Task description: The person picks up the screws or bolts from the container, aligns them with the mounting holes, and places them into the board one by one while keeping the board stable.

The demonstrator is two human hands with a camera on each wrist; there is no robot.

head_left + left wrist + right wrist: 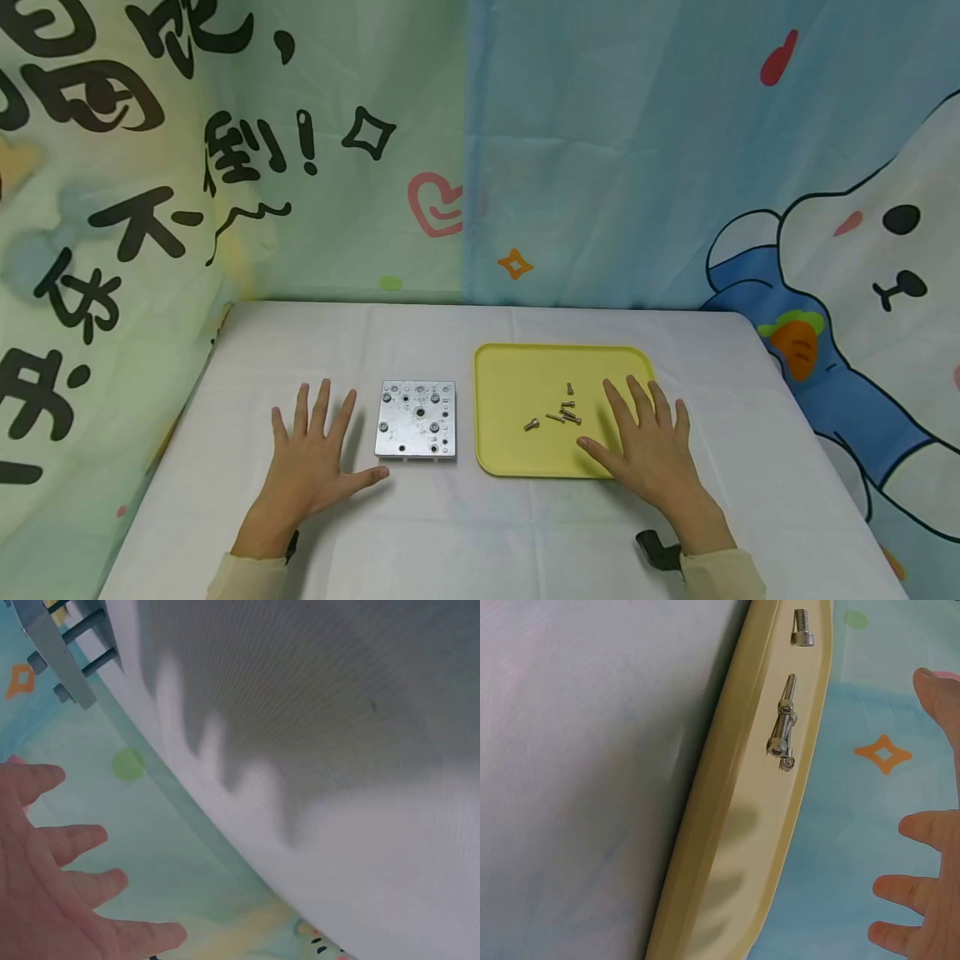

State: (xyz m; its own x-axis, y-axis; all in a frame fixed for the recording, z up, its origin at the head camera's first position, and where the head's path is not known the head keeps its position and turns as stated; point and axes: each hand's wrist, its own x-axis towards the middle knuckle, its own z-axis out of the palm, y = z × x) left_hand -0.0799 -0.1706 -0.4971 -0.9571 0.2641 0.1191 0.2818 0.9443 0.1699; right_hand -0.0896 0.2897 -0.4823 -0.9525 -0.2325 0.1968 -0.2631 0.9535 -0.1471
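A square silver metal plate (408,412) with holes and several screws set in it lies on the table. In the left wrist view the plate (56,656) appears edge-on, with screw shanks sticking out of one face. To the plate's left my left hand (311,462) is held with fingers spread and straight, holding nothing. A yellow tray (510,450) bears several loose metal screws (570,417), also visible in the right wrist view as socket-head screws (786,724). Over the tray's right edge, my right hand (656,454) spreads its fingers, holding nothing.
A white cloth covers the table (480,542). Behind it hangs a printed curtain (600,167) with dark lettering at left and a cartoon animal (862,292) at right. A black strap mount (658,550) sits at my right wrist.
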